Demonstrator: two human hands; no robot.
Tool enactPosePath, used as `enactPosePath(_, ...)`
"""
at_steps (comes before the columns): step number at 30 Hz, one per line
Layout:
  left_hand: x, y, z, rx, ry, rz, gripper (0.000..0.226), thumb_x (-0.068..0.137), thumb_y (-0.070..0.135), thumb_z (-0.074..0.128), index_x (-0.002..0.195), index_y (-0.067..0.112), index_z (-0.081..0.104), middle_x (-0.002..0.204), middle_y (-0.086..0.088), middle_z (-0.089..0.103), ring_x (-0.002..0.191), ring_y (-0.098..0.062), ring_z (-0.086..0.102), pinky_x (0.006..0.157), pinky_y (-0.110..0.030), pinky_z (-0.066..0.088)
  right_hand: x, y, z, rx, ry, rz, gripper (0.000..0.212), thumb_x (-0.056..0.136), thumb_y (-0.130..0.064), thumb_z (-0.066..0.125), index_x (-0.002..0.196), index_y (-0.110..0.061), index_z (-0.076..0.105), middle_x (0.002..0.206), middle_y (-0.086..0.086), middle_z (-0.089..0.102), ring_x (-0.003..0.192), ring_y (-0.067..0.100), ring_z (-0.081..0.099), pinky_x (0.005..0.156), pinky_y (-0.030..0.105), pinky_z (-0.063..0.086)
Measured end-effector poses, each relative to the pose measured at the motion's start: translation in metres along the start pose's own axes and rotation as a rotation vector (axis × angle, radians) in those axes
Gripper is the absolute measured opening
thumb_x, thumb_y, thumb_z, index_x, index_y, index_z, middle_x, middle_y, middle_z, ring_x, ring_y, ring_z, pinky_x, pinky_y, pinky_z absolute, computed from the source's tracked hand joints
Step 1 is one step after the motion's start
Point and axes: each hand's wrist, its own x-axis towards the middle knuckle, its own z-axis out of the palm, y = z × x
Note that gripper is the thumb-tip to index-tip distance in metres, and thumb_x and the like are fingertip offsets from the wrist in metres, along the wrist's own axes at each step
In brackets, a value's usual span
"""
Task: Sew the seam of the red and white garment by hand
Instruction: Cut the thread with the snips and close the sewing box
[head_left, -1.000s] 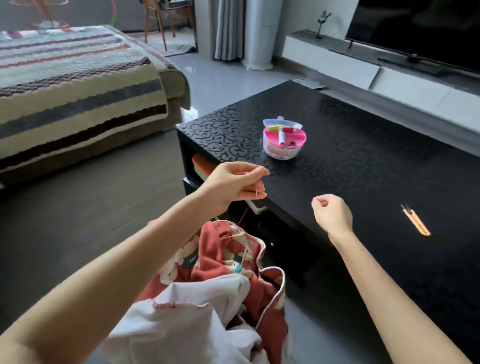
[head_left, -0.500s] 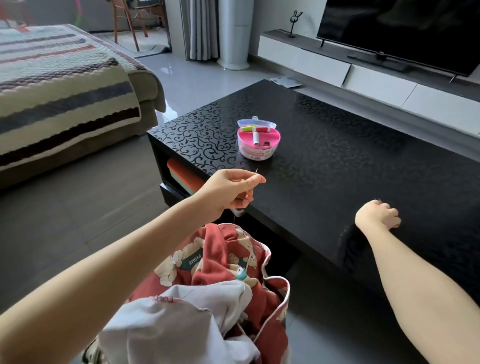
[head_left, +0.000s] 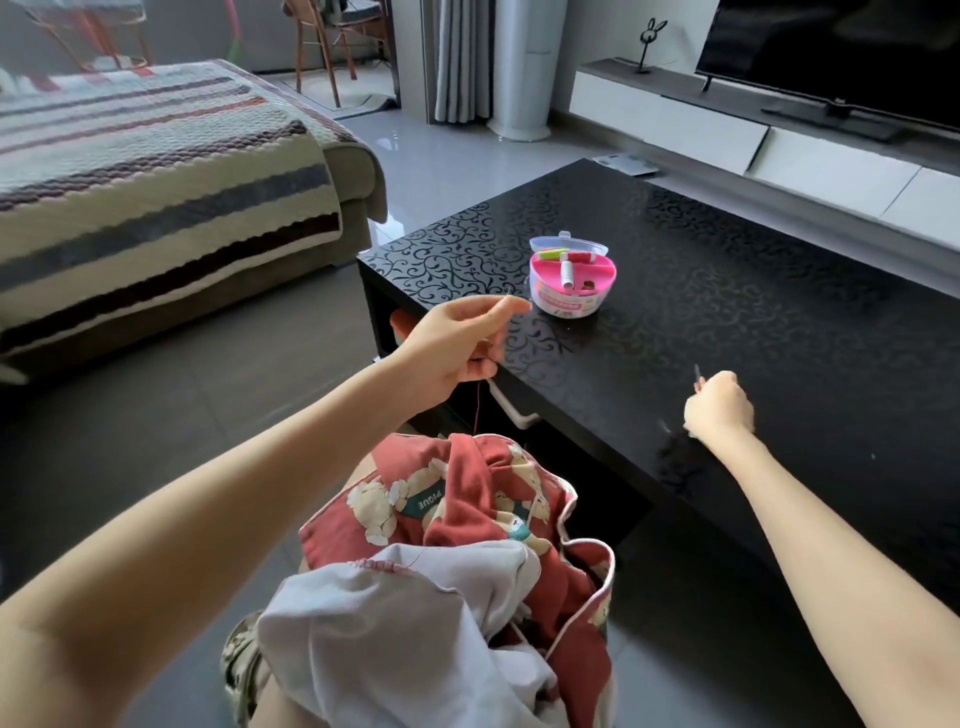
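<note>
The red and white garment (head_left: 467, 519) lies bunched in my lap, its white lining (head_left: 395, 613) turned up in front with a stitched red seam along its edge. My left hand (head_left: 462, 343) is raised above it and pinches a needle (head_left: 506, 298) at the fingertips. A red thread (head_left: 475, 410) runs taut from that hand down to the cloth. My right hand (head_left: 719, 408) is fisted over the black table (head_left: 727, 291) and grips small thread snips, of which only the dark tip (head_left: 696, 374) sticks out above the knuckles.
A pink sewing kit (head_left: 571, 283) with spools and an open clear lid stands on the table beyond my left hand. A striped-blanket sofa (head_left: 156, 197) is at the left. A TV unit (head_left: 753, 140) runs along the back right.
My right hand reached right to the orange snips on the table, closed on them and lifted them. My left hand stayed raised with needle and thread.
</note>
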Motion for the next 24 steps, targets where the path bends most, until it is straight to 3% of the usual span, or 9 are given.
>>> enactPosePath(3,-0.004,0.007,-0.016,-0.063,0.005,0.086,0.016,0.096,0.024,0.055,0.098,0.015,0.068,0.055,0.006,0.039,0.050,-0.007,0.031,0.043,-0.017,0.018,-0.068,-0.040,-0.004,0.367,-0.182,-0.275,0.006,0.093,-0.007,0.048,0.095,-0.011,0.044,0.075,0.007,0.064,0.071,0.025,0.061,0.071,0.037,0.049)
enactPosePath(6,-0.008,0.020,-0.031,-0.093,0.018,0.175,0.018,0.098,0.025,0.051,0.098,0.017,0.067,0.053,0.006,0.032,0.048,-0.007,0.025,0.046,-0.021,0.013,-0.161,-0.073,-0.019,0.659,-0.560,-0.464,0.006,0.094,-0.011,0.055,0.091,-0.015,0.052,0.070,0.001,0.055,0.064,0.011,0.049,0.060,0.023,0.040)
enactPosePath(7,-0.012,0.025,-0.038,-0.102,0.026,0.199,0.018,0.099,0.025,0.050,0.098,0.017,0.066,0.052,0.007,0.031,0.046,-0.006,0.024,0.046,-0.021,0.012,-0.186,-0.080,-0.021,0.675,-0.675,-0.523,0.002,0.094,-0.014,0.059,0.093,-0.013,0.057,0.072,0.002,0.057,0.066,0.009,0.051,0.061,0.023,0.041)
enactPosePath(11,-0.021,0.047,-0.060,-0.138,0.052,0.264,0.019,0.100,0.024,0.048,0.099,0.017,0.066,0.052,0.007,0.029,0.046,-0.006,0.024,0.048,-0.021,0.012,-0.258,-0.107,-0.016,0.644,-1.002,-0.513,0.035,0.086,-0.027,0.070,0.088,0.008,0.065,0.059,-0.001,0.054,0.054,0.004,0.050,0.058,0.016,0.042)
enactPosePath(15,-0.026,0.055,-0.079,-0.144,0.088,0.315,0.019,0.100,0.023,0.048,0.099,0.016,0.066,0.051,0.009,0.029,0.046,-0.005,0.024,0.045,-0.017,0.015,-0.288,-0.127,0.002,0.737,-1.088,-0.405,0.021,0.086,-0.011,0.069,0.073,0.004,0.063,0.045,-0.007,0.049,0.038,0.000,0.040,0.044,0.009,0.032)
enactPosePath(18,-0.034,0.049,-0.096,-0.081,0.165,0.326,0.018,0.098,0.024,0.052,0.095,0.017,0.068,0.053,0.008,0.029,0.047,-0.006,0.023,0.043,-0.017,0.016,-0.288,-0.136,0.006,0.820,-1.041,-0.343,0.026,0.088,-0.008,0.066,0.064,-0.006,0.057,0.046,-0.001,0.050,0.036,0.001,0.041,0.041,0.011,0.032)
enactPosePath(21,-0.049,0.033,-0.108,0.236,0.247,0.280,0.016,0.093,0.026,0.061,0.085,0.019,0.072,0.052,0.011,0.037,0.049,-0.008,0.024,0.043,-0.019,0.018,-0.272,-0.139,0.008,0.921,-0.944,-0.318,0.025,0.084,-0.015,0.070,0.067,-0.001,0.058,0.045,0.000,0.050,0.039,0.009,0.043,0.045,0.022,0.042)
enactPosePath(24,-0.070,0.004,-0.113,0.466,0.148,0.131,0.021,0.091,0.030,0.064,0.088,0.012,0.074,0.053,0.011,0.040,0.050,-0.007,0.027,0.045,-0.021,0.021,-0.259,-0.143,0.003,0.961,-0.863,-0.327,0.032,0.080,-0.023,0.073,0.066,0.001,0.057,0.046,0.008,0.048,0.036,0.011,0.038,0.042,0.022,0.040)
